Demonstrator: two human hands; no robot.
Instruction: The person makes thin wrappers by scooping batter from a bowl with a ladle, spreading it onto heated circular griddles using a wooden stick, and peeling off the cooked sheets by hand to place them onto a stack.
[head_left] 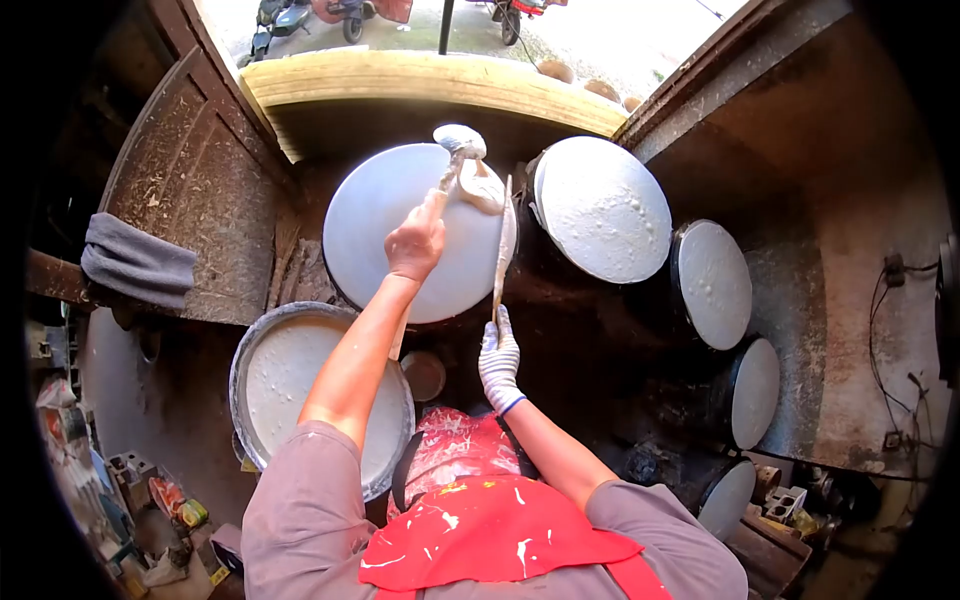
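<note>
My left hand (416,240), bare, is closed round the handle of a batter-coated ladle (461,141). The ladle's rounded head is over the far edge of a large round griddle (400,225) with a pale, smooth surface. Thick white batter (482,188) lies or hangs beside the ladle at the griddle's right side. My right hand (499,362), in a striped glove, grips the lower end of a long thin stick (502,250). That stick points away from me along the griddle's right edge, its tip near the batter.
A wide tub of white batter (310,370) stands at the near left. Several round batter-covered plates (603,210) curve down the right side. A grey cloth (140,260) hangs at the left. Beyond the griddle runs a wooden ledge (430,80). A small round container (424,375) sits below the griddle.
</note>
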